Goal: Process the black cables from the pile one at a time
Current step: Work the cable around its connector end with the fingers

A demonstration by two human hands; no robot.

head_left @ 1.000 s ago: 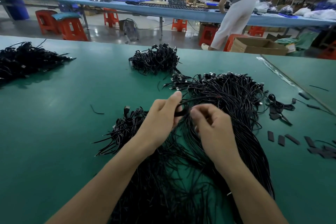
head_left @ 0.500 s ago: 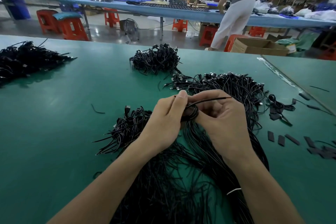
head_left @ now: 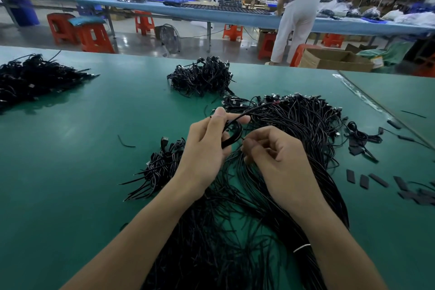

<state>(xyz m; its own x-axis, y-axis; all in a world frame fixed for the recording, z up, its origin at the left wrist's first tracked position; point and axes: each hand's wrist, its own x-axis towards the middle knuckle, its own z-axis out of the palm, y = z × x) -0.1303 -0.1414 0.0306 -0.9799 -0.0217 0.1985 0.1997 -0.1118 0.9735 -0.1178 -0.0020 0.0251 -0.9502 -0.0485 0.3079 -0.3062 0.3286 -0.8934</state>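
Left grip (head_left: 207, 150): curled round coiled cable (head_left: 235, 133), above pile (head_left: 306, 125).
Right grip (head_left: 282, 165): fingers curled just beside it; hold cannot be told.

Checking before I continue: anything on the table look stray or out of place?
One short black cable scrap lies alone on the green table, left of the left hand, apart from every pile. Flat black strips lie scattered at right.

bare green mat (head_left: 77, 148) left, cable pile (head_left: 301, 129) right
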